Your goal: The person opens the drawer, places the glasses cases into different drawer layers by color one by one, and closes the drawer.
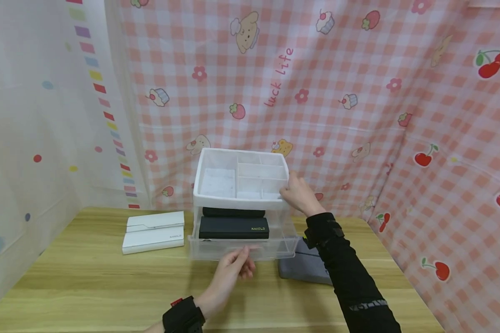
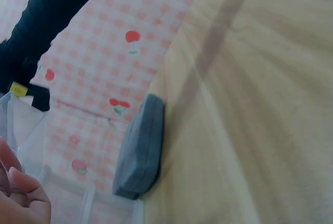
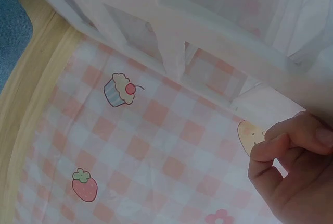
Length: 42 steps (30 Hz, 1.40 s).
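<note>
Drawer (image 1: 225,251) is standing open as the left hand (image 1: 232,269) is pinching its front, the right hand (image 1: 299,193) gripping the organizer (image 1: 233,202), apparently bracing; sliding is probably calling for even pressure.

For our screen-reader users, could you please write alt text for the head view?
A person's left hand curls at the front of an open clear drawer containing a black case; the right hand holds the right edge of the white tray above. On the wooden table, a white case lies left, a gray case right.
</note>
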Each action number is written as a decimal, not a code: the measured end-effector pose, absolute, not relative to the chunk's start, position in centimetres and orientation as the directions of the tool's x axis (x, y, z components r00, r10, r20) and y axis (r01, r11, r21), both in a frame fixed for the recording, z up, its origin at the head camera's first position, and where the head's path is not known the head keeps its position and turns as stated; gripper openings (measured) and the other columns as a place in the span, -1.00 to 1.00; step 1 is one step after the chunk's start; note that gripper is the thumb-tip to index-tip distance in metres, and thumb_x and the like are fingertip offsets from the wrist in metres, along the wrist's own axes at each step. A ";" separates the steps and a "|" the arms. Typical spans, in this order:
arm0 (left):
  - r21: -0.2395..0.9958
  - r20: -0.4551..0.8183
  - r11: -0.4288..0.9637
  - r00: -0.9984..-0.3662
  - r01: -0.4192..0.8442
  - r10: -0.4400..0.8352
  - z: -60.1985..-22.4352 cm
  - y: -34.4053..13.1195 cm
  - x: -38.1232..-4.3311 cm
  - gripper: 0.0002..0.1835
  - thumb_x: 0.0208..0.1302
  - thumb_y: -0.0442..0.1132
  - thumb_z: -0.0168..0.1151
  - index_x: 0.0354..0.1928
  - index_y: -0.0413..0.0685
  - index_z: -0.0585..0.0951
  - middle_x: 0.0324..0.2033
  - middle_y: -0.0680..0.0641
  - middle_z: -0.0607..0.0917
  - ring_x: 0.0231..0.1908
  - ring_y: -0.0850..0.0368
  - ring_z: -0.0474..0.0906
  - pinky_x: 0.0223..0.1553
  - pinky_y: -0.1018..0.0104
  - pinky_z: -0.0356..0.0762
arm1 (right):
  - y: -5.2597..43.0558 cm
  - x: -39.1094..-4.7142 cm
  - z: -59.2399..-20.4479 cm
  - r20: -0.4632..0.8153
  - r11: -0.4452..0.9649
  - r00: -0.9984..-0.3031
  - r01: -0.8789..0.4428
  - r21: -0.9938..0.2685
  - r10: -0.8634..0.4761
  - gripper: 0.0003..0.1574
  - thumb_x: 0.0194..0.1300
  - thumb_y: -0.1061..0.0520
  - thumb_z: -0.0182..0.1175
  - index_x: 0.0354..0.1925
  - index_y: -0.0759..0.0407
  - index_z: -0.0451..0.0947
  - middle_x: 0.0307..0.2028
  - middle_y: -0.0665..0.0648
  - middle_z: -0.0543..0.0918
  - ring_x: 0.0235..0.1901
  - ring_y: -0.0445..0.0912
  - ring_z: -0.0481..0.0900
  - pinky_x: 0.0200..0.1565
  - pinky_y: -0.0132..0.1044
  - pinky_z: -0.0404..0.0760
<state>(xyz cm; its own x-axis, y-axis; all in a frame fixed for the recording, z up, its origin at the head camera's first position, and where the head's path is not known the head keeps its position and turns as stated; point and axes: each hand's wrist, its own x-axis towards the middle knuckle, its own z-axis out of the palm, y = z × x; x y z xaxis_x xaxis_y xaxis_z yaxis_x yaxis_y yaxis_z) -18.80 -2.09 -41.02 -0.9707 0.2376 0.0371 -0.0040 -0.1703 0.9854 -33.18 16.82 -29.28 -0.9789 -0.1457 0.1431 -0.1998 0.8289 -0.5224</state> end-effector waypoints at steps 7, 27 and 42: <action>0.982 0.054 -0.188 -0.978 0.016 0.203 -41.0 -2.1 -20.9 -0.53 0.45 0.05 -0.09 -0.12 -0.24 0.60 -0.59 0.14 0.51 -0.59 0.33 0.39 -0.43 0.48 0.41 | 16.9 -33.2 -29.4 0.140 0.819 -0.977 -0.211 -0.534 -0.160 -0.24 0.35 0.14 -0.05 0.41 0.32 -0.04 0.19 0.42 0.41 0.07 0.18 0.52 0.07 0.07 0.55; 0.987 0.052 -0.159 -0.995 0.037 0.088 -41.2 -2.1 -24.9 -0.58 0.46 0.00 -0.08 -0.46 -0.13 0.52 -0.66 0.14 0.43 -0.63 0.33 0.31 -0.48 0.50 0.33 | 17.0 -33.1 -29.4 0.166 0.816 -0.968 -0.246 -0.523 -0.186 -0.24 0.32 0.16 -0.06 0.40 0.35 -0.04 0.21 0.42 0.39 0.06 0.16 0.49 0.08 0.06 0.52; 0.979 0.047 -0.200 -0.996 0.032 0.070 -40.9 -2.0 -26.2 -0.51 0.46 -0.01 -0.08 0.12 -0.29 0.54 -0.68 0.17 0.40 -0.67 0.37 0.25 -0.55 0.55 0.28 | 17.0 -33.0 -29.4 0.160 0.810 -0.969 -0.244 -0.533 -0.187 -0.25 0.34 0.15 -0.07 0.40 0.34 -0.04 0.20 0.41 0.39 0.05 0.15 0.49 0.11 0.08 0.51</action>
<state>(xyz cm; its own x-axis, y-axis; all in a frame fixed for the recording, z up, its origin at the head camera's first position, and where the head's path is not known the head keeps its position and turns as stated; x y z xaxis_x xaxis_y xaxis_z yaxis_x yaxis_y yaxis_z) -26.21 -2.00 -40.86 -0.9965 0.0699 0.0469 0.0321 -0.1996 0.9794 -32.99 17.04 -29.39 -0.9693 -0.1867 0.1598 -0.2440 0.8100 -0.5332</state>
